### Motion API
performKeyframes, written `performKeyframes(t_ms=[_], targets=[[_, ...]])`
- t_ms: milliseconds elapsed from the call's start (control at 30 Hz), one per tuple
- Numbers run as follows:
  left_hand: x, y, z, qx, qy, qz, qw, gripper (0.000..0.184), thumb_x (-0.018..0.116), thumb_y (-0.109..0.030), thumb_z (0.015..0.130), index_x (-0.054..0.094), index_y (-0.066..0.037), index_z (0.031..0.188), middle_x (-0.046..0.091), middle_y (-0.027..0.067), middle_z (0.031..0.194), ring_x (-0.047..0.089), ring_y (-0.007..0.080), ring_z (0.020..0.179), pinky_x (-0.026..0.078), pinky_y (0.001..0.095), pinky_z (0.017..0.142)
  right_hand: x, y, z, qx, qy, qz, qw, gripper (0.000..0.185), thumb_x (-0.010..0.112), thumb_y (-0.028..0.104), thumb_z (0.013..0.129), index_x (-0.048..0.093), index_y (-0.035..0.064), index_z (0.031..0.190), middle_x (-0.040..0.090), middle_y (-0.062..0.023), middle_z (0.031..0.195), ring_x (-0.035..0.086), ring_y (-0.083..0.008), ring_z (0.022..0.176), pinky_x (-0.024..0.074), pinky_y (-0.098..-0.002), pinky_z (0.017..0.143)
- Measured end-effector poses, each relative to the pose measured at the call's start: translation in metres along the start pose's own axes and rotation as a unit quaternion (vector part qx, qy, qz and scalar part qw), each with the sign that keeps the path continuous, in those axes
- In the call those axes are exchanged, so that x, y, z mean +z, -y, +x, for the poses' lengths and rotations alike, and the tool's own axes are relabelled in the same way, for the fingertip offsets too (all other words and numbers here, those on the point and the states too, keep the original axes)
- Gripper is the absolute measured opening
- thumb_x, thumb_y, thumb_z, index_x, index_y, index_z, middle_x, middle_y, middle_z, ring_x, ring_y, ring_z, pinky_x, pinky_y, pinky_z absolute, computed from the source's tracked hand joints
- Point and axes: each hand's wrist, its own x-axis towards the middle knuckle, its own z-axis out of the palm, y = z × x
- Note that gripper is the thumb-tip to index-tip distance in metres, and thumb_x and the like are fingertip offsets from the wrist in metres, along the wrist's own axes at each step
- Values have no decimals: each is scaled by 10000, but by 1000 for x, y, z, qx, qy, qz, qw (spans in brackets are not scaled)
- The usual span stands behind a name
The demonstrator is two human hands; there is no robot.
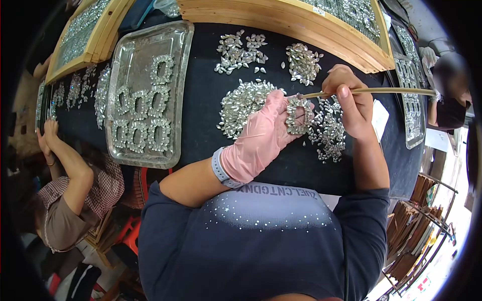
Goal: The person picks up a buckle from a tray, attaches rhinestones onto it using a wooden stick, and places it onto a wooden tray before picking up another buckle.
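Note:
My left hand (261, 135), in a pink glove with a watch at the wrist, holds a rhinestone buckle (299, 116), an open frame edged with clear stones. Bare, my right hand (351, 100) grips a long thin wooden stick (396, 91) between thumb and fingers. The stick's tip reaches the upper edge of the buckle. Under and beside my left hand lies a large pile of clear teardrop stones (240, 108). Smaller stones (329, 133) are spread between my two hands.
A metal tray (173, 100) on the left bears several similar buckles. Two more stone piles (241, 52) (303, 63) lie farther back. Wooden-framed trays (281, 20) stand along the back. Co-workers sit left, with an arm (70, 155) showing, and right (452, 110).

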Motion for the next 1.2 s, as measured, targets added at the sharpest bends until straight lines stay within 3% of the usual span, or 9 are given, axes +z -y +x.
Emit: performKeyframes(t_ms=[100,200,600,767,867,900,1000,1200], targets=[[2,1,-1,-14,-5,0,1000,566,289,-447,954,386,27,1249,512,154,1174,511,226,1086,401,351,966,-1,4,3,2,25,-8,1000,291,408,272,927,502,43,773,523,-75,708,456,-182,686,315,-366,840],[2,1,-1,-29,11,-24,999,464,362,-447,943,468,-43,1144,576,66,1029,561,144,922,456,293,857,-3,8,6,-19,79,-42,996,303,397,295,923,483,56,758,509,-71,700,449,-183,676,313,-371,842],[1,2,-2,-55,19,29,998,517,376,-497,922,476,-42,1146,553,16,971,550,108,889,460,285,832,-3,8,7,-29,105,-40,993,289,402,289,914,460,68,738,497,-68,685,448,-178,655,305,-373,822],[3,1,-2,-54,20,26,998,508,370,-486,927,472,-40,1148,558,38,1004,552,122,906,462,297,844,-2,5,5,-25,93,-40,995,298,388,282,925,466,63,738,500,-63,695,455,-173,654,339,-335,777],[7,-1,-4,-50,-1,0,999,484,367,-460,937,471,-33,1140,561,75,1038,555,151,930,460,311,864,3,-3,-1,101,-58,168,979,290,394,254,947,499,43,780,515,-46,726,469,-140,668,381,-275,694],[7,-1,-4,-49,-1,-1,999,484,367,-460,937,471,-33,1140,561,75,1038,555,151,930,460,311,864,4,-6,-2,101,-57,168,979,290,394,254,947,499,43,780,515,-46,726,469,-140,668,381,-275,694],[3,0,-2,-37,-13,-7,999,544,285,-448,955,421,10,1215,506,173,1209,519,236,1104,421,347,949,4,-22,-1,172,-96,23,980,248,428,212,954,529,15,842,530,-27,762,488,-102,698,405,-223,630],[1,0,-1,2,-14,-16,1000,501,305,-423,958,426,4,1189,517,171,1161,532,233,1047,434,348,925,5,-35,-6,174,-55,-73,980,210,467,180,943,540,-3,870,541,-18,774,501,-76,703,420,-213,639]])
